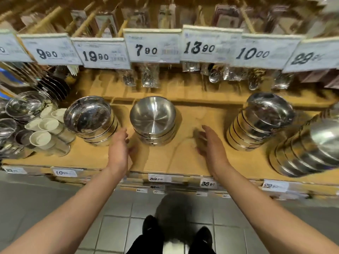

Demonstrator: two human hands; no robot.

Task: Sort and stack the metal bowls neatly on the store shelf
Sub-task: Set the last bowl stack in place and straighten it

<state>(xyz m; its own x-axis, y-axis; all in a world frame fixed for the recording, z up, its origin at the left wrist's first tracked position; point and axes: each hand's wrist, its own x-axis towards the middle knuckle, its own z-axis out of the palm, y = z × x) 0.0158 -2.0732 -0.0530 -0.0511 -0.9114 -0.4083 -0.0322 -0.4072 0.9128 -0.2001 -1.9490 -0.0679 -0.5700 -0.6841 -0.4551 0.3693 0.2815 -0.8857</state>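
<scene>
a short stack of brushed steel bowls [153, 119] sits mid-shelf, round and shallow, the top one showing a matt inside with fine radial grain. just left of it stands a stack of mirror-polished bowls [90, 119], straight-sided below, the top bowl tilted toward the camera. to the right, well apart across bare board, rises a taller stack of polished bowls [256, 123] with ribbed rims, capped by a glossy upturned one. at the far right a leaning row of steel bowls [302, 153] fans out on its side.

the left hand [118, 147] hovers open, fingers loosely spread, between the two left stacks, near but not touching either. the right hand [209, 143] is open too, palm turned inward and fingers apart, over bare shelf to the right of the brushed stack; it holds nothing and is slightly blurred.

the wooden shelf [183, 158] is pale tan board with a soft grain. at its left end cluster small white cups [45, 125] and more shiny bowls. white price cards [153, 46] hang along the rail above, with bagged cutlery behind them. smaller price labels line the shelf's front edge. below lies a grey tiled floor [113, 226], with dark shoes [203, 237] showing.
</scene>
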